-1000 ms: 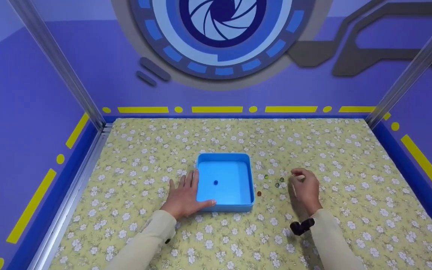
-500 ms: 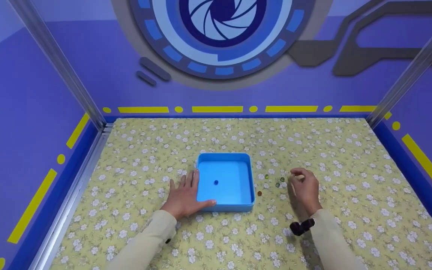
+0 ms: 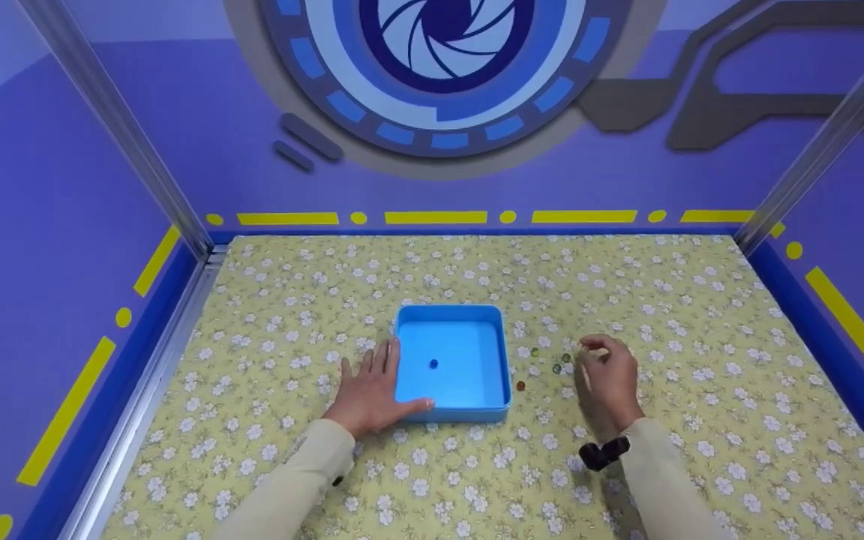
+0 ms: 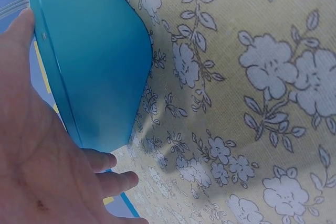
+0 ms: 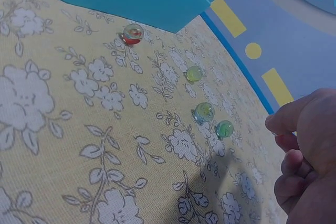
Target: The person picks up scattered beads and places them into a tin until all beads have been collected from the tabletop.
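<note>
A square blue box with no lid stands on the flowered cloth. Inside lies one dark blue marble. My left hand rests against the box's left side, fingers straight and spread, thumb over the near rim. To the right of the box are several glass marbles: a red-tinted marble closest to it, a yellow-green marble, a bluish-green marble and a green marble. Just right of these hovers my right hand, fingers loosely curled, with nothing visible between them.
Yellow flowered cloth covers the table. A blue-purple back wall and side walls enclose it, with metal posts at the corners. A dark wrist camera sits on my right wrist.
</note>
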A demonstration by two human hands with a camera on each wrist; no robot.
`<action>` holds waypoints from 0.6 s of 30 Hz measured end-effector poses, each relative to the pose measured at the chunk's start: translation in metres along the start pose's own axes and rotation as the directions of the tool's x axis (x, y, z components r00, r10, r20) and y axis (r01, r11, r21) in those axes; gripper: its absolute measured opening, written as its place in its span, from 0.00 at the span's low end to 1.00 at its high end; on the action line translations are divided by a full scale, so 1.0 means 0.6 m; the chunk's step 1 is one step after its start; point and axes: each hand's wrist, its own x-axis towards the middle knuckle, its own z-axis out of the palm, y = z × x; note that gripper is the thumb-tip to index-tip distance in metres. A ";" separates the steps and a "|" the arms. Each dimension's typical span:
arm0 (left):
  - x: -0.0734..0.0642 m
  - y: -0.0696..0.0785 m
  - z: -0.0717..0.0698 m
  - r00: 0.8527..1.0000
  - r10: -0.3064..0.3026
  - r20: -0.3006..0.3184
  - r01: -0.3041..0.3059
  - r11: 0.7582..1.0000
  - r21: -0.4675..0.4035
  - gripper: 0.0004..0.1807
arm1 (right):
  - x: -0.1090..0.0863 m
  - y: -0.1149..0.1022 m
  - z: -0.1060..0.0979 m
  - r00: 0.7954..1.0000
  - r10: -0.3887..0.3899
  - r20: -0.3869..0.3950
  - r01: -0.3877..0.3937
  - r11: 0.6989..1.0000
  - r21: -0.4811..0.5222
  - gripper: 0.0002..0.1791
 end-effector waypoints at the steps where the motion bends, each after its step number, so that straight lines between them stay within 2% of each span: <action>1: 0.000 0.000 0.000 1.000 0.001 -0.001 -0.001 1.000 -0.002 0.67 | 0.000 -0.001 0.000 1.000 0.003 0.001 -0.003 1.000 0.003 0.14; 18: 0.002 -0.001 0.001 1.000 0.009 0.013 -0.009 1.000 -0.001 0.67 | -0.002 -0.017 0.001 1.000 -0.014 -0.003 0.014 1.000 0.005 0.14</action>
